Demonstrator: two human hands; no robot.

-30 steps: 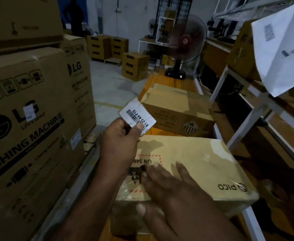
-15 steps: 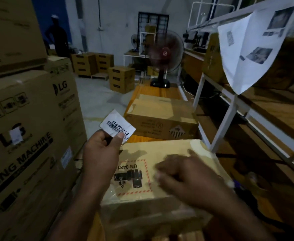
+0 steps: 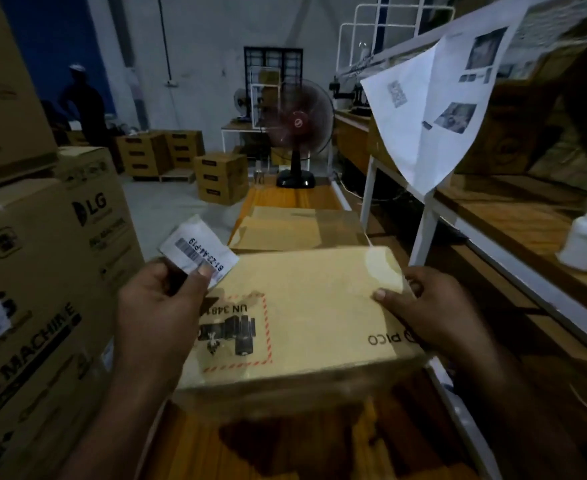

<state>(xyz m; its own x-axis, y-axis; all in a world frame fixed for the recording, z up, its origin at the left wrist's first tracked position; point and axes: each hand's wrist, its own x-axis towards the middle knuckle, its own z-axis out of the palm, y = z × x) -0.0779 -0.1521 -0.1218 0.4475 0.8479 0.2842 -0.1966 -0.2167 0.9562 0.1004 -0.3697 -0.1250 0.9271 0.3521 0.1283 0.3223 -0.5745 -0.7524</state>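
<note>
A tan PICO cardboard box [image 3: 306, 317] with a red-dashed UN battery mark lies in front of me on a wooden table [image 3: 285, 445]. My right hand [image 3: 437, 313] grips the box's right edge, thumb on top and fingers wrapped round the side. At the box's left far corner, my left hand [image 3: 160, 313] pinches a white barcode label [image 3: 198, 252] between thumb and fingers, held just above the box. A second tan box [image 3: 295, 230] sits right behind the first.
Large LG washing-machine cartons [image 3: 42, 289] stand stacked at my left. A white-framed shelf [image 3: 423, 223] with a hanging printed sheet [image 3: 434, 112] and a white jar [image 3: 586, 240] runs along the right. A standing fan [image 3: 297, 133], smaller cartons [image 3: 221, 176] and a person [image 3: 84, 105] are farther back.
My right hand has moved from the top middle of the box to its right edge and taken hold of it. The left hand still holds the label.
</note>
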